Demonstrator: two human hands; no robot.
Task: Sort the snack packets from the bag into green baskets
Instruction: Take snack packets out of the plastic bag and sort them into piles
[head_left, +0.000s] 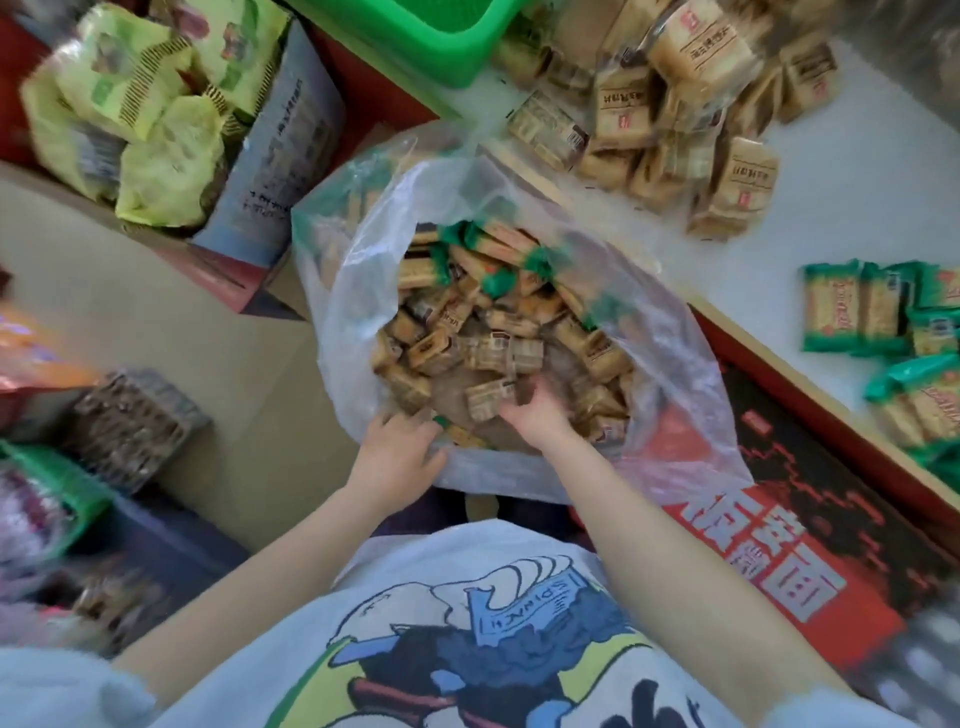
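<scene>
A big clear plastic bag (670, 364) stands open in front of me, full of brown snack packets (441, 353) and green-ended packets (498, 280). My left hand (400, 452) grips the bag's near rim, fingers curled over the plastic. Inside the bag my right hand (535, 410) reaches among the brown packets, its fingers curled round one of them (488, 397). A green basket (415, 36) stands at the top, beyond the bag.
Brown packets (675, 104) lie heaped on the white table at top right, green-ended ones (883, 312) at the right edge. A carton of yellow-green packs (140, 104) stands at top left. A red-and-black box (779, 545) lies to my right, a woven basket (130, 426) to my left.
</scene>
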